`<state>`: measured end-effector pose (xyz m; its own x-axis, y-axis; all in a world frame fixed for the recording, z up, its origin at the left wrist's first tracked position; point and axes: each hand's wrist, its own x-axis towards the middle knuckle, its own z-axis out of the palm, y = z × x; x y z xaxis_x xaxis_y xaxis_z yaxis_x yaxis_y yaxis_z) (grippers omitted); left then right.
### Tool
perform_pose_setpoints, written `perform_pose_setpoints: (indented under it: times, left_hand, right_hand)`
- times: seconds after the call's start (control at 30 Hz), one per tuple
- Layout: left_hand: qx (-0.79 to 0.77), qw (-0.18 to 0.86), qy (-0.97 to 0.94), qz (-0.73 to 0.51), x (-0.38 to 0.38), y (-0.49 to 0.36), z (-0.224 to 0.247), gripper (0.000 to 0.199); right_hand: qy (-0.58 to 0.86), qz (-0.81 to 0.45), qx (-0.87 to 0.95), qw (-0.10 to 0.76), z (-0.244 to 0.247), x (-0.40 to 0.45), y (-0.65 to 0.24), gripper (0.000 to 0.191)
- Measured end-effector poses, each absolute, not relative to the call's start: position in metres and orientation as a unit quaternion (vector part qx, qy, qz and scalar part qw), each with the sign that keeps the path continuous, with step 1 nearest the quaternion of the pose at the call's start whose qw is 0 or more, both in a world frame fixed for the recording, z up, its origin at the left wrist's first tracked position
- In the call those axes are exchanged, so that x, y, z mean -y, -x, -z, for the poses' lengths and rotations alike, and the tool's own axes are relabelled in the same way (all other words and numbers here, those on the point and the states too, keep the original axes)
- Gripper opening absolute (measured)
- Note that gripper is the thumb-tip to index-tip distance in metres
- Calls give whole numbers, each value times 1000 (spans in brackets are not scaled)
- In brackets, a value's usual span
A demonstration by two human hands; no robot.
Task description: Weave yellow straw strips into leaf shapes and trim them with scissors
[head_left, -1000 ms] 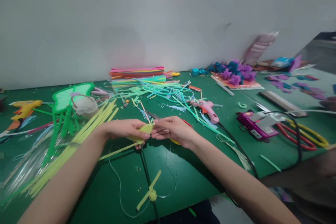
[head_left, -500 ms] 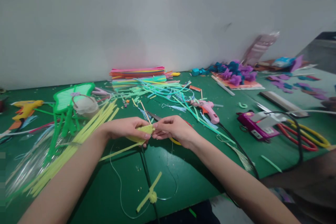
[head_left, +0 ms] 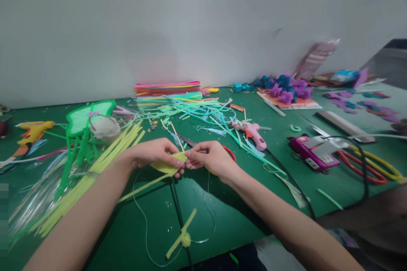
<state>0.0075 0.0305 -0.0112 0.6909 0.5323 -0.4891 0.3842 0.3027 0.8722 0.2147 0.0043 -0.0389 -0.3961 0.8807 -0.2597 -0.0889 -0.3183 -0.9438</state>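
Note:
Between my hands is a flat, leaf-shaped piece made of yellow pipe cleaner (head_left: 165,167), with one long loose strand trailing down to the left. My left hand (head_left: 162,154) is closed around its upper side, thumb lying on top. The fingertips of my right hand (head_left: 208,159) pinch the piece at its right tip. Behind the right hand, partly hidden, lie scissors (head_left: 229,153) with red and yellow handles. On the table below is a small yellow pipe cleaner piece with a round knob (head_left: 185,239), beside a thin clear thread (head_left: 146,228).
Yellow pipe cleaners (head_left: 104,156) lie left, near a green winged form (head_left: 90,118) and a yellow glue gun (head_left: 33,131). Ahead are heaped turquoise pipe cleaners (head_left: 197,108) and a pink glue gun (head_left: 254,133). A purple device (head_left: 310,152) and large scissors (head_left: 365,167) sit right, near another person's arm (head_left: 365,207).
Both hands keep their hold on the yellow piece, which has tilted slightly so more of its flat face shows. The view has shifted a little.

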Motion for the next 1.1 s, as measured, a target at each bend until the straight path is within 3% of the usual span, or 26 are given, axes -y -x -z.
perform_pose_setpoints:
  times: [0.27, 0.37, 0.77, 1.1]
  left_hand:
    - [-366, 737, -568, -37, -29, -7, 8, 32]
    - [-350, 742, -570, -43, -27, -7, 6, 29]
    - [-336, 756, -559, -61, -28, -3, 7, 29]
    - [-441, 611, -658, 5, -30, 12, -17, 28]
  right_hand:
    - [402, -732, 458, 304, 34, -9, -218, 34]
    - [395, -736, 467, 291, 36, -9, -220, 25]
    - [394, -696, 499, 334, 43, -7, -215, 32]
    - [390, -700, 523, 290, 38, -4, -216, 37]
